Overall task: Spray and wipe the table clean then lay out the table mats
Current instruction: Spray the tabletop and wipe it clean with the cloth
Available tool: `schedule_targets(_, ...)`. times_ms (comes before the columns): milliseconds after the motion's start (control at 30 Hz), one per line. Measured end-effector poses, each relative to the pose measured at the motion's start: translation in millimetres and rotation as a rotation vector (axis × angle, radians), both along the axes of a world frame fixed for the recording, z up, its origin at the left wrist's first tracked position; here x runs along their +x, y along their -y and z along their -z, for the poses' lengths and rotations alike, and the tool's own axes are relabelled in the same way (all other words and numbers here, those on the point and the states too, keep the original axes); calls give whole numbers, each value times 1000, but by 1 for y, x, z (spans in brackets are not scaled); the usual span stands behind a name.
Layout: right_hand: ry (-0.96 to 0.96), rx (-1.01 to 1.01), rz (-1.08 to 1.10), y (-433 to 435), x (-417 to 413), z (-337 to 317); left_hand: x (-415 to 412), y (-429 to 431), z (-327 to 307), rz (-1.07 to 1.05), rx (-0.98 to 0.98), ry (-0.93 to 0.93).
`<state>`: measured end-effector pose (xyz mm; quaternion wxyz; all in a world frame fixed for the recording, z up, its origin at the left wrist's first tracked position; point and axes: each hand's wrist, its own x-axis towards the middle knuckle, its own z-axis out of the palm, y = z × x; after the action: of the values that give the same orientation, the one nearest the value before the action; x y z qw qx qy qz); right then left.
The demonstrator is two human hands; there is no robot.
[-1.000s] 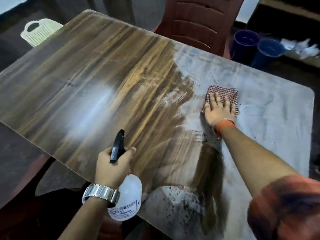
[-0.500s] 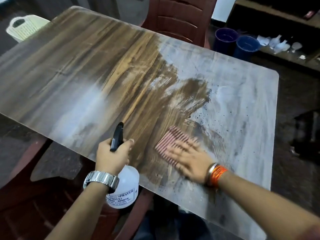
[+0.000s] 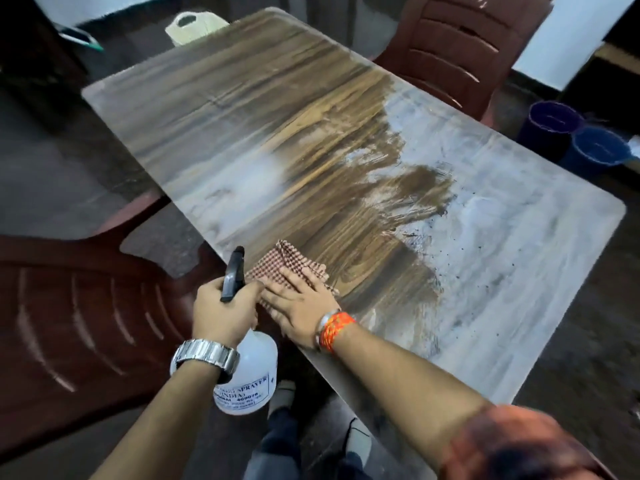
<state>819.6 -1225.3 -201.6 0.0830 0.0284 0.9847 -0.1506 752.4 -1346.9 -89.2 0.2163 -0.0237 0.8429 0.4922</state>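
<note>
Wiping near bench (image 3: 519, 306) front edge: right hand (image 3: 298, 306) lay flat on cloth (image 3: 287, 263); left hand (image 3: 221, 311) gripped spray bottle (image 3: 247, 372) clear of the bench.

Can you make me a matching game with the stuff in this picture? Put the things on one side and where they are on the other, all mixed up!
Things:
1. checked cloth
2. spray bottle
3. blue buckets
4. cream basket

Places:
A. on the floor past the table's far left corner
B. flat under the right hand, on the table's near edge
C. held in the left hand, off the table's edge
D. on the floor to the right, beside the red chair

Pairs: 1-B, 2-C, 3-D, 4-A
</note>
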Motion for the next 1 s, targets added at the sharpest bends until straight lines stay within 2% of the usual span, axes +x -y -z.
schedule_targets(167, 33, 70, 18, 13, -60, -3, 45, 35, 0, -107, 6, 36)
schedule_targets(300, 52, 79, 38, 18, -51, -3, 67, 50, 8, -149, -22, 19)
schedule_targets(600, -22, 102, -11, 6, 111, 3, 125, 35, 20, -115, -45, 82)
schedule_targets(833, 2, 142, -33, 11, 250, -1, 187, 22, 30, -29, -81, 149)
schedule_targets(1000, 31, 118, -130, -14, 285, -4, 228, 19, 30, 10, -126, 202)
